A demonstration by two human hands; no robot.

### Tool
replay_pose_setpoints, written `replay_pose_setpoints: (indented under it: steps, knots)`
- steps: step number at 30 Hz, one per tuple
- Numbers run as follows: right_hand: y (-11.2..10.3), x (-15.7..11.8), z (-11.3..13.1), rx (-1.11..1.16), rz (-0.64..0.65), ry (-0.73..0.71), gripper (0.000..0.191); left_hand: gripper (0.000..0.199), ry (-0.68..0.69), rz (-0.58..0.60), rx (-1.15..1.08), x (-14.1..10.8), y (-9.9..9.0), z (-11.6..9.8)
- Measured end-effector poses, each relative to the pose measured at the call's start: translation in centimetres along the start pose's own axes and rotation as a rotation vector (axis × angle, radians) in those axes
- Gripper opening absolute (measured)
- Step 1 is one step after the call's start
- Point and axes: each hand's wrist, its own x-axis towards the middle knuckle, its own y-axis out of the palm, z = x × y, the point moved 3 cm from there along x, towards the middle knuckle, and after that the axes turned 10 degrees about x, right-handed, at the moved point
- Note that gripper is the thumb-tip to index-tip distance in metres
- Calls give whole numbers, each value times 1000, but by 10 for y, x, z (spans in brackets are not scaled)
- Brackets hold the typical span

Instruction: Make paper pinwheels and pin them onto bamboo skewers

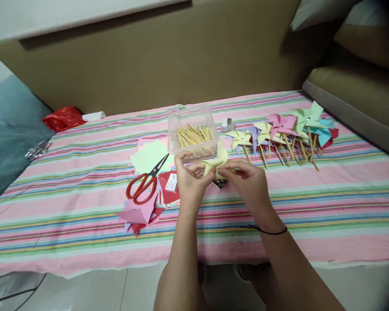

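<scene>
A pale yellow paper pinwheel [222, 153], its blades curled in, is held up between my two hands. My left hand [194, 175] pinches it from the left with thumb and fingers. On the other side my right hand [246, 175] has its fingertips pressed together near the pinwheel's centre; whether a small pin is in them cannot be made out. Just behind my hands stands a clear plastic box [176, 115] with many short wooden sticks [194, 134] in it. A dark shiny packet [221, 183] lies partly hidden below the pinwheel.
Red-handled scissors [147, 179] lie on coloured paper sheets at left, beside a small white box [171, 182]. Cut pink paper [139, 211] sits nearer. Several finished pinwheels [282, 125] lie at right, near a small grey box [227, 125]. A red plastic bag [64, 119] rests far left.
</scene>
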Motion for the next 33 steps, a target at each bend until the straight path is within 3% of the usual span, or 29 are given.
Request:
replay_pose_setpoints:
  steps: [5, 10, 13, 21, 33]
  knots:
    - [-1, 2, -8, 74, -6, 41, 10, 58, 7, 18, 5, 0, 0, 0]
    - [1, 2, -8, 332, 15, 205, 55, 59, -16, 30, -4, -1, 1, 0]
    - [2, 1, -4, 377, 46, 274, 69, 59, -30, 41, -10, -2, 1, -1]
    - [0, 0, 0, 338, 35, 209, 80, 62, -44, 49, -12, -1, 1, -1]
    - [-2, -1, -2, 312, 33, 207, 82, 60, -44, 54, 3, -1, -1, 1]
